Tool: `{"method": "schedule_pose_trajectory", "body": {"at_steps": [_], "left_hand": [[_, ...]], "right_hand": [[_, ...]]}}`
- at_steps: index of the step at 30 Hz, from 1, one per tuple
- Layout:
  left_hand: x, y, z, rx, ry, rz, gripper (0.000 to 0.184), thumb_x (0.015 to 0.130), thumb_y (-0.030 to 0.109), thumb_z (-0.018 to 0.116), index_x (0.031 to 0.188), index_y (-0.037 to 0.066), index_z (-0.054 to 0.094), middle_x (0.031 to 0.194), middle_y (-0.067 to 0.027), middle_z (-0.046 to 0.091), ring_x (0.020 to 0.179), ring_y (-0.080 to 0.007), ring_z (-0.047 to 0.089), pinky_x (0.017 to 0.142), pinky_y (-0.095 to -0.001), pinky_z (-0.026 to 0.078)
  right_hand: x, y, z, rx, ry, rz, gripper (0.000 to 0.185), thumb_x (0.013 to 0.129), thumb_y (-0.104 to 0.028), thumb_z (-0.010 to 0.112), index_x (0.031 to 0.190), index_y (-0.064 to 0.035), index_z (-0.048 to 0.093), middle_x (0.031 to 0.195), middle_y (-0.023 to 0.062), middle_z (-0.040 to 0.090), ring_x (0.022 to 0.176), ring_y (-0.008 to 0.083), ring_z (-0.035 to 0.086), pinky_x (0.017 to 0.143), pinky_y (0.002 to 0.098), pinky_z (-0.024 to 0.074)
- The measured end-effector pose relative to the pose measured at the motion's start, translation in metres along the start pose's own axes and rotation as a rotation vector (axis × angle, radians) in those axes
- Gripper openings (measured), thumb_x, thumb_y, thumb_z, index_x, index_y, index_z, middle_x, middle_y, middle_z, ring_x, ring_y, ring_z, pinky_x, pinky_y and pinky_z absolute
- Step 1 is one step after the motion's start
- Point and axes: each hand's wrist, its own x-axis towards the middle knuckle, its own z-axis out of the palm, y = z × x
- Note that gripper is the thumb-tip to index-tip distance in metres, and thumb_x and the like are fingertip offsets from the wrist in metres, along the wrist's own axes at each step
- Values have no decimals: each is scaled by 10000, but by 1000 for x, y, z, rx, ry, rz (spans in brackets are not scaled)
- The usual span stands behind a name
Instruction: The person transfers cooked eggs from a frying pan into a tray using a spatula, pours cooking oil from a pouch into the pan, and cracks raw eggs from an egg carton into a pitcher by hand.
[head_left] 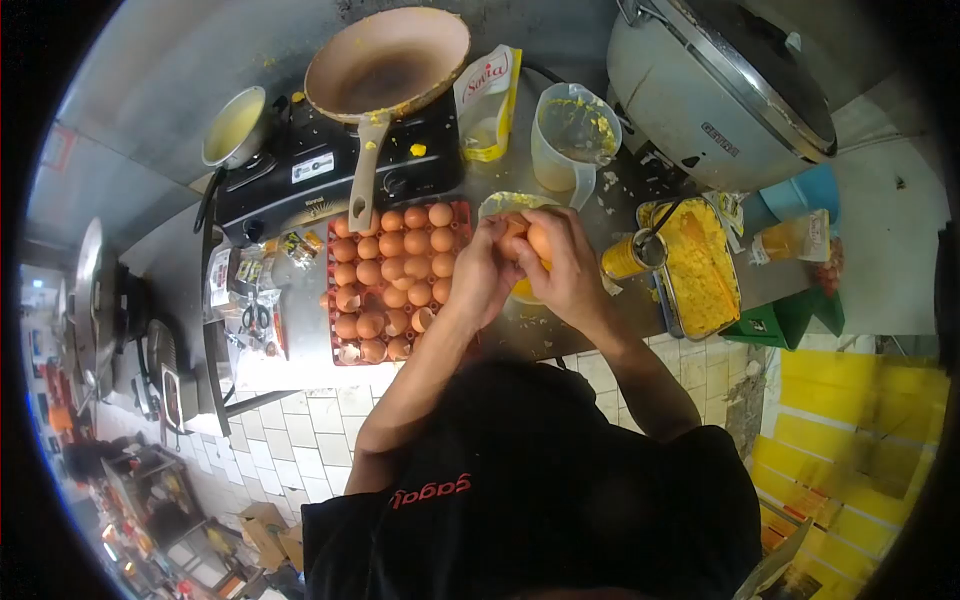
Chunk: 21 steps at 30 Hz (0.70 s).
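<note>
My left hand (487,272) and my right hand (568,272) are close together at the middle of the counter, fingers curled round brown eggshell. One brown egg (541,243) shows between the fingers of my right hand, and a brown shell (515,232) shows in my left. Whether these are two eggs or halves of one cannot be told. Just below the hands stands a pale plastic container (497,203), partly hidden, with yellow egg inside. Left of my hands, a red egg tray (465,212) holds rows of brown eggs (391,243) and some broken shells.
A frying pan (390,60) sits on a black stove (290,190), beside a small saucepan (233,130). A measuring jug (570,140) and a pouch (485,105) stand behind. To the right are a can (625,260), a tray of yellow food (700,270) and a large cooker (700,110).
</note>
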Motion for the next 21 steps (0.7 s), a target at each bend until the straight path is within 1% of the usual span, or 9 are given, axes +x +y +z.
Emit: {"method": "schedule_pose_trajectory", "body": {"at_steps": [2, 5, 9, 11, 13, 15, 16, 19, 21], "left_hand": [[8, 1, -19, 15, -49, 5, 236, 1002, 257, 432, 1170, 92, 460, 1083, -61, 533, 888, -157, 530, 726, -303, 461], [9, -4, -14, 14, -32, 18, 236, 991, 251, 442, 1167, 94, 464, 1062, -51, 536, 871, -149, 526, 712, -295, 454], [3, 13, -14, 125, -47, -46, 259, 973, 248, 458, 1181, 93, 451, 1049, -44, 543, 880, -138, 528, 707, -288, 452], [3, 20, -15, 221, -68, -93, 277, 964, 249, 462, 1193, 96, 435, 1047, -44, 547, 880, -138, 534, 710, -280, 451], [1, 23, -15, 363, -137, -121, 333, 926, 184, 529, 1214, 89, 393, 1040, -62, 548, 847, -131, 540, 724, -262, 457], [2, 29, -17, 586, -187, -153, 377, 903, 149, 573, 1218, 81, 378, 1040, -72, 546, 831, -127, 541, 728, -256, 460], [5, 30, -24, 508, -222, -177, 474, 852, 76, 647, 1224, 56, 352, 1041, -89, 544, 858, -144, 561, 766, -269, 479], [9, 30, -27, 817, -307, 37, 480, 811, 52, 700, 1187, 31, 403, 1054, -106, 569, 889, -185, 613, 762, -295, 513], [10, 28, -28, 1056, -256, 267, 434, 807, 53, 714, 1161, 32, 463, 1011, -74, 596, 835, -143, 622, 711, -270, 511]], "right_hand": [[2, 5, -6, 8, 86, 28, 372, 873, -111, 695, 1198, -19, 537, 1124, 182, 576, 1048, 370, 588, 897, 430, 494], [4, 5, 1, 64, -39, -47, 379, 864, -105, 703, 1195, -22, 539, 1123, 182, 577, 1053, 375, 584, 892, 432, 492], [6, 15, -13, 174, -81, 140, 333, 874, -108, 712, 1161, -17, 569, 1084, 161, 621, 1017, 321, 625, 898, 389, 495], [12, 18, -22, 337, -228, 254, 345, 853, -92, 731, 1158, -5, 594, 1080, 132, 663, 1008, 223, 644, 887, 327, 499], [17, 23, -26, 465, -395, 297, 365, 840, -67, 741, 1169, 2, 598, 1097, 112, 673, 1013, 151, 630, 881, 283, 499], [16, 28, -28, 423, -413, 374, 364, 802, -104, 769, 1138, -37, 646, 1026, 110, 711, 952, 171, 679, 839, 302, 519], [13, 32, -26, 376, -401, 366, 361, 795, -105, 772, 1128, -42, 651, 1014, 109, 715, 941, 172, 684, 831, 303, 523], [7, 28, -21, 258, -308, 380, 344, 779, -105, 775, 1097, -45, 661, 988, 113, 718, 922, 180, 692, 811, 306, 531], [4, 25, -17, 199, -236, 407, 328, 771, -101, 771, 1077, -45, 665, 981, 118, 716, 918, 187, 695, 805, 310, 534]]}}
